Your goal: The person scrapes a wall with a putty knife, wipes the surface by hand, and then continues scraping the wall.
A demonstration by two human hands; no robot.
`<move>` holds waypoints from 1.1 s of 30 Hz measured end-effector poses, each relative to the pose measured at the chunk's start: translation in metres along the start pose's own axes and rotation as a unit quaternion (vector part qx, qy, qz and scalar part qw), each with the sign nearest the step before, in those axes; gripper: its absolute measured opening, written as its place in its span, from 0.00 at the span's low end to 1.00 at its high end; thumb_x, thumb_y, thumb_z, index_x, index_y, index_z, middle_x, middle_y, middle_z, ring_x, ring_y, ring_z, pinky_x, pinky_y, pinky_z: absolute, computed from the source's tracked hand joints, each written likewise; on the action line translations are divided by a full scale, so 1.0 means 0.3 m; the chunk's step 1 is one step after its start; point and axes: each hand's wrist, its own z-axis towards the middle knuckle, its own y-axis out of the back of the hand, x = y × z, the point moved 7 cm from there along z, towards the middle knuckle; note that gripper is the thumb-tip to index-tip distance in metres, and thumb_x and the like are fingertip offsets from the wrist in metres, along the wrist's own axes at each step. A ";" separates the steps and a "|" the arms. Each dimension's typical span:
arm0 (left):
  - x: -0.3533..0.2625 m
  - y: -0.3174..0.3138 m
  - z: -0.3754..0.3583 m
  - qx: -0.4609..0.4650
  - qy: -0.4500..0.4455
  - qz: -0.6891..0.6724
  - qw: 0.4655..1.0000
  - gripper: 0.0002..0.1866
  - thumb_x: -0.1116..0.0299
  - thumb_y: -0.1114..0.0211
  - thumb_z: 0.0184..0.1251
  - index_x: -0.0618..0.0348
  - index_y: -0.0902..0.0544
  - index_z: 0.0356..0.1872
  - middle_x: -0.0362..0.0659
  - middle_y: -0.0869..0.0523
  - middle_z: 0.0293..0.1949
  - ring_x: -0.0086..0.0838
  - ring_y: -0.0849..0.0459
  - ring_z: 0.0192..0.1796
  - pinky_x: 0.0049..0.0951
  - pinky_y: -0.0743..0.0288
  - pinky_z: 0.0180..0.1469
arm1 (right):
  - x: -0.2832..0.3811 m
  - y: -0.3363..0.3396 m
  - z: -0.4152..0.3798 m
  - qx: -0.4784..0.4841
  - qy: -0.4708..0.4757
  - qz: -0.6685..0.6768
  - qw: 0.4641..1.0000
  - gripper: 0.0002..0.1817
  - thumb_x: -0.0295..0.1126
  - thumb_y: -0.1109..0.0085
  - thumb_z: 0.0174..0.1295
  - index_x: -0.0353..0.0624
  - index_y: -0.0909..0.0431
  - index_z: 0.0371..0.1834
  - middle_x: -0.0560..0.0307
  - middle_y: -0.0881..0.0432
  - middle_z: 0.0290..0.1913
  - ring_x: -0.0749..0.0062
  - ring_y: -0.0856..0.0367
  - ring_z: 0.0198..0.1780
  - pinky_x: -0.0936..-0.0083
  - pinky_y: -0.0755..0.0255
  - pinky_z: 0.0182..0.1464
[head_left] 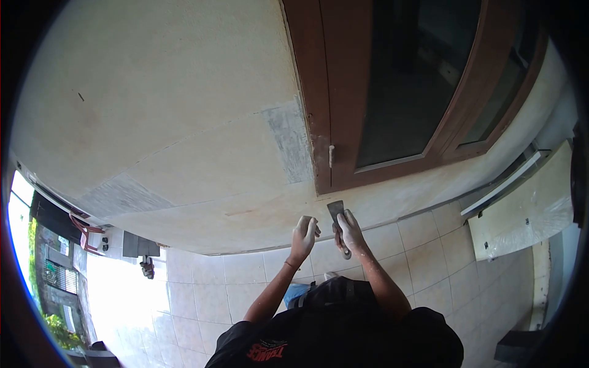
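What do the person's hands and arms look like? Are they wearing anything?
Both arms are bare, with no long sleeves. The left hand and right hand look dusted with pale powder; whether they wear thin gloves is unclear. A thin band circles the left wrist. The shirt is black with red lettering.

There is just one view, from a camera on the person's head. It looks forward and down, close to a cream wall (184, 122). A brown window frame (343, 110) is at the wall's right side, and the tiled floor (429, 257) lies below the wall.
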 end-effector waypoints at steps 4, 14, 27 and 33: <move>-0.139 0.005 0.054 -0.042 -0.043 -0.027 0.998 0.12 0.67 0.48 0.80 0.65 0.26 0.38 0.38 0.24 0.23 0.17 0.28 0.26 0.24 0.31 0.28 | 0.112 -0.137 0.079 -0.019 0.044 -0.016 0.999 0.14 0.38 0.55 0.77 0.44 0.33 0.32 0.64 0.29 0.23 0.81 0.28 0.16 0.81 0.36 0.15; -0.229 0.038 0.215 -0.121 -0.104 0.000 0.987 0.10 0.71 0.44 0.77 0.65 0.28 0.34 0.39 0.26 0.21 0.16 0.31 0.26 0.24 0.34 0.26 | 0.240 -0.218 0.272 -0.082 0.280 -0.106 0.951 0.19 0.34 0.50 0.76 0.37 0.34 0.25 0.63 0.35 0.21 0.84 0.38 0.26 0.73 0.39 0.26; -0.242 0.044 0.221 -0.143 -0.145 0.034 0.978 0.11 0.74 0.46 0.76 0.64 0.32 0.30 0.40 0.31 0.23 0.17 0.35 0.29 0.27 0.38 0.28 | 0.282 -0.249 0.228 -0.168 0.269 -0.172 0.933 0.20 0.36 0.46 0.73 0.34 0.30 0.24 0.53 0.32 0.17 0.78 0.38 0.23 0.69 0.39 0.26; -0.268 0.047 0.201 -0.114 -0.097 -0.009 0.989 0.11 0.72 0.47 0.78 0.64 0.31 0.32 0.38 0.30 0.24 0.17 0.34 0.30 0.26 0.35 0.30 | 0.264 -0.237 0.228 -0.157 0.222 -0.183 0.945 0.19 0.36 0.46 0.73 0.33 0.29 0.25 0.51 0.31 0.17 0.79 0.37 0.23 0.68 0.38 0.26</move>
